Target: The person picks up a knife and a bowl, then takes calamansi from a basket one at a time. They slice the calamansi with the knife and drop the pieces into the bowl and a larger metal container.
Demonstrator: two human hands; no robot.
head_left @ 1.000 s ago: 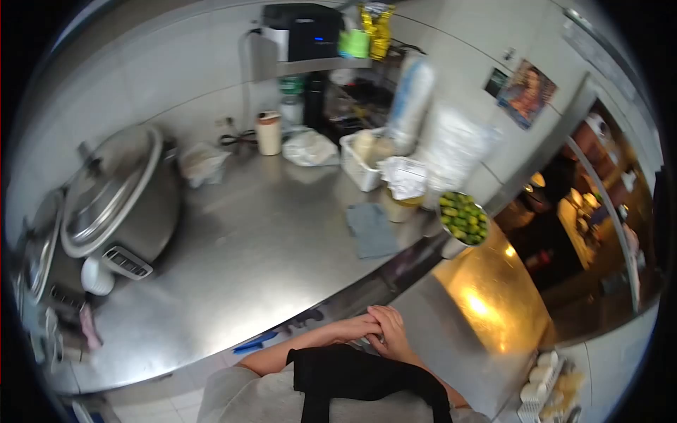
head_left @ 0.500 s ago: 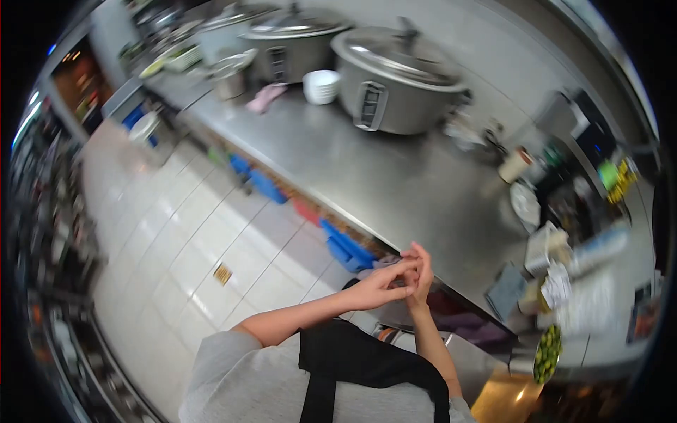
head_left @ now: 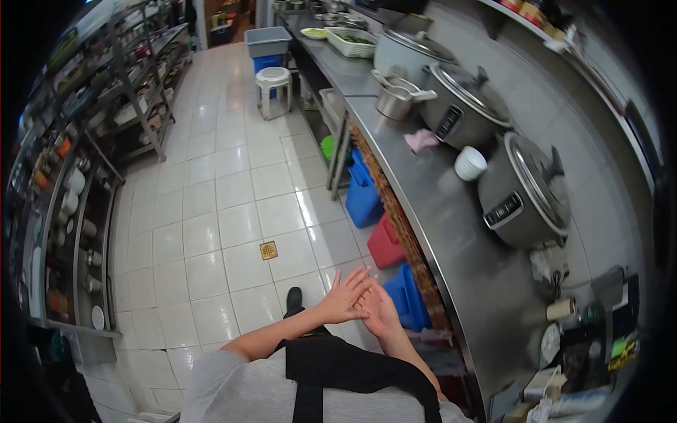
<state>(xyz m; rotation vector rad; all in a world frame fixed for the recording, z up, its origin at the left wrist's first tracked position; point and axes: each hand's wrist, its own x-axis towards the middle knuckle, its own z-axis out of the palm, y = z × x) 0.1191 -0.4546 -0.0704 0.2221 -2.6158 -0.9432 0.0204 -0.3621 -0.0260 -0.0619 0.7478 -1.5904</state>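
In front of the black apron point(head_left: 345, 363), my two hands meet above the tiled floor. My left hand point(head_left: 341, 299) has its fingers stretched out, with the fingertips touching the fingers of the other hand. My right hand point(head_left: 381, 310) is turned palm up, its fingers extended and partly covered by the left ones. I see no object in either hand. Nearest to them are a blue bin point(head_left: 407, 299) and a red bin point(head_left: 386, 243), under the edge of the steel counter point(head_left: 451, 233).
Rice cookers point(head_left: 525, 197), a stack of white bowls point(head_left: 470, 163), a pink cloth point(head_left: 422, 140) and a metal pot point(head_left: 399, 97) stand along the counter. Loaded shelves point(head_left: 77, 233) line the left side. A white stool point(head_left: 273, 88) stands farther down the tiled aisle point(head_left: 218, 204).
My view has swung left, from the counter toward the aisle and shelves. The hands stay in contact, and the right palm now faces more upward.
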